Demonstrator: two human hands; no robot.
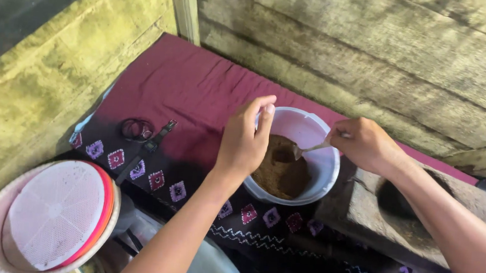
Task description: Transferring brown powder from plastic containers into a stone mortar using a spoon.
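Left hand (244, 145) pinches bowl (322, 178) rim; right hand (364, 142) grips spoon (311, 149) dipped in brown powder (280, 172), bowl roughly half full, scooping underway.

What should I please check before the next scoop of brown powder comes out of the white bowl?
1. Left hand steadies the white bowl by its rim: ok.
2. Right hand has a grip on the spoon: ok.
3. Spoon tip sits in the brown powder: ok.
4. Bowl rests flat on the patterned cloth: ok.
5. Stone mortar beside the bowl has an open hollow: ok.
6. How full the spoon is: cannot tell.
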